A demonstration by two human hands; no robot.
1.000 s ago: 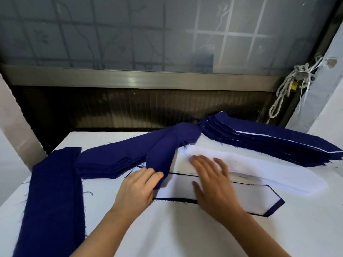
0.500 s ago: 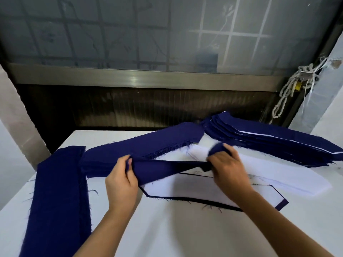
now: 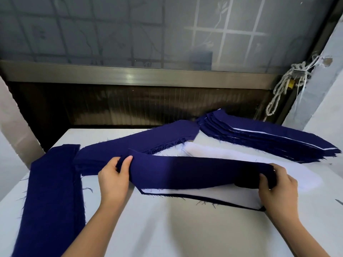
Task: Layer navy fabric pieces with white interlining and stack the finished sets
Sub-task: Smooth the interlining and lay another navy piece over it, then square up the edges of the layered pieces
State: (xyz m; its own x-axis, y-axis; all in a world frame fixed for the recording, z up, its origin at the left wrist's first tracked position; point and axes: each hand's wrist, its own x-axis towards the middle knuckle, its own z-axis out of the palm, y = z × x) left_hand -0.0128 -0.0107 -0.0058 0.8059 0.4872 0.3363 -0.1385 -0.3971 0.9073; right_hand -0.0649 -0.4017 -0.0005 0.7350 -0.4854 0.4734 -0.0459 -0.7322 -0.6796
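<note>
No text, label, brand, number or sign can be read. The navy fabric piece [image 3: 185, 171] at centre frame, the navy stack [image 3: 269, 138] at upper right, the white interlining [image 3: 222, 153] and the bench [image 3: 167, 229] are plain. The frosted window [image 3: 130, 30] across the top shows only a leaf pattern and grid lines. A small yellow item [image 3: 291, 83] among the cords at right is too small to read.

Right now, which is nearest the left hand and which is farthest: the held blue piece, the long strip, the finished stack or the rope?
1. The held piece: pinched by the left hand.
2. The long strip: on the table, just left.
3. The finished stack: table's back right.
4. The rope: far right wall, beyond the stack.
</note>
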